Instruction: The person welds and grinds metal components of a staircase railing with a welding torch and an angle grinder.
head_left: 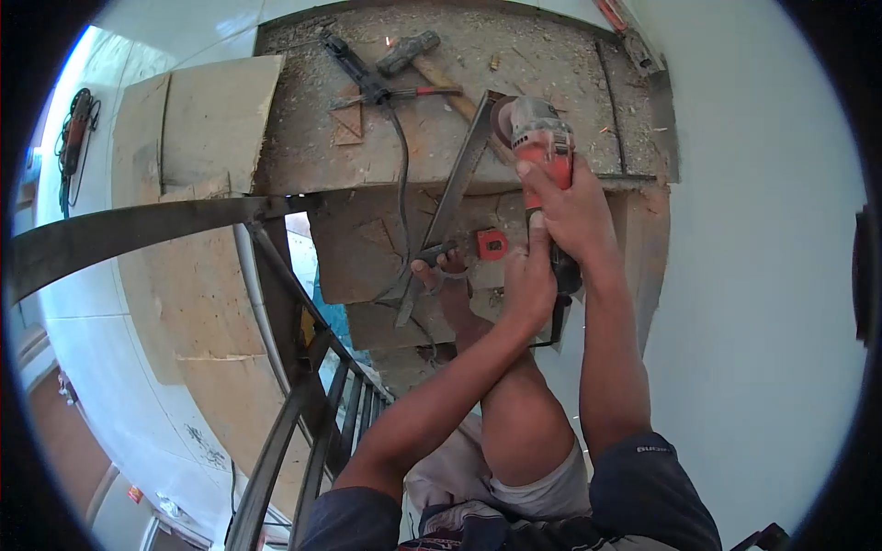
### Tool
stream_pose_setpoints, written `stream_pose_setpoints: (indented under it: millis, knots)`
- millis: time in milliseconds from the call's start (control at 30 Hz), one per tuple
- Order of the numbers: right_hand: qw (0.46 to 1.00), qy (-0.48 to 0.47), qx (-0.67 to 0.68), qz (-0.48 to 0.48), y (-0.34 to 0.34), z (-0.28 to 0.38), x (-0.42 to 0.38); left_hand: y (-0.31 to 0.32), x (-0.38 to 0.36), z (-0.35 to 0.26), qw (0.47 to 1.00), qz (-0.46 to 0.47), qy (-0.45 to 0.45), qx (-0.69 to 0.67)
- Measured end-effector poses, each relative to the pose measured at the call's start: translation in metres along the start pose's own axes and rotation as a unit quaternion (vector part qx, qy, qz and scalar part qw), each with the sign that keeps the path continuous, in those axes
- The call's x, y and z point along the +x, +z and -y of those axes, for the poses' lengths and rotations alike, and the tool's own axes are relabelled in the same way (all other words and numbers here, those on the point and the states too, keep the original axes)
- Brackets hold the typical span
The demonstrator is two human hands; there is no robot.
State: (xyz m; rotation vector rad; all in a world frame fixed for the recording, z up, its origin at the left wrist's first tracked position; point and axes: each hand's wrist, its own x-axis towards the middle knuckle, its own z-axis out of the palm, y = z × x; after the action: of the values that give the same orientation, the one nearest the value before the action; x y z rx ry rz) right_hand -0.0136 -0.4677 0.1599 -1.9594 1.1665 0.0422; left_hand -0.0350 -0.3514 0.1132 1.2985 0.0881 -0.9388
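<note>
A red and grey angle grinder (548,156) is held in both my hands. My right hand (581,209) wraps round its body just behind the head, thumb along the top. My left hand (530,280) is closed round the rear part, lower down. The grinder's disc (503,121) is right at the upper end of a long metal bar (457,179), which slants down across the step edge. My sandaled foot (441,262) is at the bar's lower part. Close to the foot lies a red tape measure (492,244).
On the dusty upper surface lie a hammer (409,53) and a black corded tool (354,69). A dark metal railing (303,404) runs along my left, over cardboard (216,303). Another corded power tool (75,133) lies far left. A pale wall (753,230) stands to the right.
</note>
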Motion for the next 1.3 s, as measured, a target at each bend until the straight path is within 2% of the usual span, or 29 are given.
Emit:
stream_pose_setpoints:
  millis: [100,167,433,500,567,600,700,767,800,867,1033,1067,1100,1167,1300]
  knots:
    - [0.998,-0.013,-0.051,-0.027,0.0,0.0,0.007,0.007,0.005,-0.003,0.998,0.053,-0.029,0.035]
    - [0.998,-0.005,-0.057,-0.02,-0.002,0.006,0.007,0.015,0.001,-0.006,0.999,-0.017,0.044,-0.013]
    - [0.999,-0.022,-0.039,-0.005,-0.006,0.006,0.014,0.015,0.004,-0.009,1.0,0.004,-0.005,-0.003]
    - [0.999,0.01,-0.039,0.016,-0.01,0.012,0.011,0.017,0.006,-0.005,1.0,-0.001,-0.009,-0.011]
    - [1.0,0.006,-0.018,0.02,-0.01,0.015,0.009,0.02,0.008,-0.001,0.999,-0.016,0.046,-0.017]
    - [1.0,0.002,0.005,0.023,-0.01,0.015,0.008,0.019,0.007,0.001,0.999,-0.016,0.043,-0.016]
    - [1.0,-0.025,-0.004,0.014,-0.007,0.008,0.015,0.015,0.01,0.01,0.995,0.004,0.086,0.059]
    - [1.0,-0.014,-0.003,0.024,-0.009,0.01,0.017,0.016,0.015,0.012,0.981,-0.026,0.149,0.118]
    - [0.999,-0.002,-0.001,0.033,-0.009,0.011,0.018,0.017,0.015,0.01,0.981,-0.027,0.15,0.118]
    - [1.0,-0.006,-0.015,0.024,-0.007,0.007,0.021,0.019,0.013,0.004,0.997,-0.011,0.076,0.014]
    - [0.999,0.01,-0.027,0.032,-0.008,0.012,0.018,0.015,0.006,-0.015,1.0,-0.008,-0.003,0.008]
    - [0.999,-0.014,-0.009,0.037,-0.006,0.013,0.017,0.015,0.006,-0.016,1.0,-0.007,-0.019,0.02]
    - [0.998,-0.037,0.01,0.043,-0.005,0.015,0.016,0.015,0.006,-0.014,1.0,-0.007,-0.019,0.021]
    - [0.999,-0.019,-0.017,0.044,0.0,0.026,0.012,0.014,0.007,-0.007,0.993,-0.058,0.102,-0.001]
    - [0.998,-0.014,-0.06,0.028,0.011,0.026,0.012,-0.003,0.011,0.003,0.998,-0.017,0.044,-0.048]
